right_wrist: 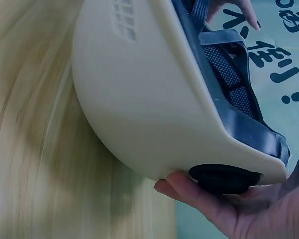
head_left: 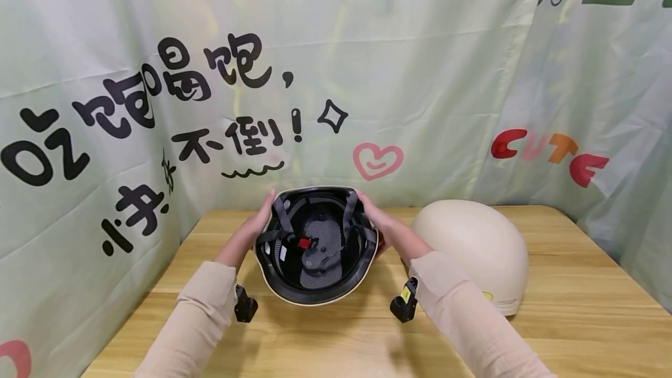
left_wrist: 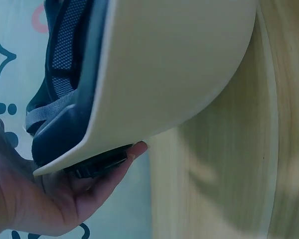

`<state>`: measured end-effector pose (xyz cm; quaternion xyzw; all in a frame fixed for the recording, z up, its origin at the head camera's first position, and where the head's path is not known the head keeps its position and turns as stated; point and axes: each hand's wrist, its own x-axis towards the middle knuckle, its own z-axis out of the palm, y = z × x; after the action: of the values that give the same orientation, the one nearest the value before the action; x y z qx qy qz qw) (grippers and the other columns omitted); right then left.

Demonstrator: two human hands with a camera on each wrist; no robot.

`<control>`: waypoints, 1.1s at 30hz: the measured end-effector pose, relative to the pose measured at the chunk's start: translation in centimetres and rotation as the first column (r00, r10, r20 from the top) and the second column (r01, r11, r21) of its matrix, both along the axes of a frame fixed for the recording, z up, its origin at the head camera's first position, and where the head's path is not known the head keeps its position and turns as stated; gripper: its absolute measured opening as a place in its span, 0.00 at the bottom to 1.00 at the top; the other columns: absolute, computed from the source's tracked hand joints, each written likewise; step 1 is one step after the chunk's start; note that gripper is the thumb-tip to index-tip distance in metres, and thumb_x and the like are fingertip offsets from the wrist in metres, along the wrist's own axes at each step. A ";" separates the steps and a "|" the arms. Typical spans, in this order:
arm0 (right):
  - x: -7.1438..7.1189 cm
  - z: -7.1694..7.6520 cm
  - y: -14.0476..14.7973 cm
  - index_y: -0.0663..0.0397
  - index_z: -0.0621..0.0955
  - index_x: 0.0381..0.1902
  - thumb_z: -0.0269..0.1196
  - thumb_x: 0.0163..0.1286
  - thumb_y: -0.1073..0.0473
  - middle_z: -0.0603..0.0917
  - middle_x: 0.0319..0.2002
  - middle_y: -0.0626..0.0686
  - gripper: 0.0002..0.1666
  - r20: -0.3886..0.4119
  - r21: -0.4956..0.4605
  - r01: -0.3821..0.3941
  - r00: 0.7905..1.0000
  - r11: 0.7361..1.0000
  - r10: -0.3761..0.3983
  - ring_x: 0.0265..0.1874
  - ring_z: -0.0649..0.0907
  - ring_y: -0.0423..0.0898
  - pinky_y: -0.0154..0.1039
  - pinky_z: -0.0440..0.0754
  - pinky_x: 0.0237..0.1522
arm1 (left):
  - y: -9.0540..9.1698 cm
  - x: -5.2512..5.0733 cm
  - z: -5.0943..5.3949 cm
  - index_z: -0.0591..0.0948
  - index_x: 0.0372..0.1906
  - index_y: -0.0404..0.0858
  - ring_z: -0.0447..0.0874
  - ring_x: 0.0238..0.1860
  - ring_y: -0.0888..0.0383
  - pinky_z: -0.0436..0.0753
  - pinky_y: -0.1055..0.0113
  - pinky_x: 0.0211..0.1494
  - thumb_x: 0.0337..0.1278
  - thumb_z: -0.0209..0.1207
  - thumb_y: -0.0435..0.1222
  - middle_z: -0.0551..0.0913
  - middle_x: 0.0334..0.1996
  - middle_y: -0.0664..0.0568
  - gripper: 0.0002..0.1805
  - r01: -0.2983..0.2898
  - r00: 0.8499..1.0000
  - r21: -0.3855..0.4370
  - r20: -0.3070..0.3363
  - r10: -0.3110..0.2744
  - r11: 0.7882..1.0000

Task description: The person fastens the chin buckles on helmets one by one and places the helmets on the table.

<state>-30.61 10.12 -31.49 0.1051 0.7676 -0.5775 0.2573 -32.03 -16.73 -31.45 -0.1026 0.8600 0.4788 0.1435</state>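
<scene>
A cream helmet (head_left: 321, 244) is tipped so its black padded inside faces me, with dark straps and a red buckle piece (head_left: 304, 242) showing in the hollow. At its left rim my left hand (head_left: 261, 214) grips it, and the left wrist view shows those fingers (left_wrist: 102, 191) under the shell beside a black fitting. On the opposite side my right hand (head_left: 379, 220) holds the rim, the fingers (right_wrist: 202, 196) bent beneath the shell near a black oval piece (right_wrist: 224, 178). To the right, a second cream helmet (head_left: 472, 244) rests dome up, partly behind my right forearm.
Both helmets are over a wood-grain table (head_left: 325, 343). A pale printed cloth (head_left: 430, 98) hangs behind and along the sides. Small black cameras are worn at my left wrist (head_left: 245, 306) and right wrist (head_left: 404, 303).
</scene>
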 end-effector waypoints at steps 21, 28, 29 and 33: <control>1.5 2.1 0.5 0.58 0.58 0.69 0.38 0.57 0.19 0.59 0.68 0.62 0.58 -0.173 0.016 0.162 0.972 0.987 -0.156 0.59 0.69 0.60 0.61 0.72 0.56 | 0.3 1.3 2.2 0.63 0.66 0.33 0.58 0.16 0.66 0.70 0.74 0.27 0.46 0.34 0.76 0.72 0.38 0.45 0.57 -0.029 0.997 0.096 -0.074 0.036 0.995; 2.0 1.8 0.7 0.52 0.69 0.63 0.42 0.57 0.20 0.70 0.50 0.57 0.51 -0.310 0.017 0.172 0.938 0.985 -0.158 0.37 0.73 0.47 0.38 0.74 0.27 | 0.5 2.0 1.9 0.66 0.25 0.42 0.50 0.08 0.67 0.57 0.74 0.15 0.43 0.42 0.75 0.54 0.06 0.62 0.38 -0.092 0.983 0.179 -0.140 0.117 0.980; 2.0 1.7 0.7 0.51 0.69 0.63 0.42 0.57 0.20 0.71 0.49 0.57 0.50 -0.331 0.014 0.164 0.932 0.986 -0.150 0.36 0.73 0.47 0.37 0.72 0.26 | 0.4 2.1 1.7 0.64 0.24 0.43 0.50 0.08 0.67 0.56 0.74 0.15 0.45 0.43 0.74 0.54 0.06 0.62 0.36 -0.085 0.980 0.195 -0.158 0.117 0.977; 2.0 1.4 0.9 0.49 0.67 0.66 0.43 0.62 0.24 0.68 0.60 0.57 0.46 -0.411 -0.021 0.139 0.902 0.990 -0.135 0.51 0.71 0.50 0.43 0.75 0.43 | 0.3 2.4 1.3 0.59 0.20 0.44 0.50 0.09 0.67 0.55 0.75 0.15 0.51 0.46 0.69 0.55 0.07 0.62 0.32 -0.074 0.960 0.257 -0.243 0.139 0.964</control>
<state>-28.56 11.02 -30.10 0.0359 0.7977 -0.6001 0.0483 -29.62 -16.43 -30.18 -0.0672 0.7987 0.5978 0.0155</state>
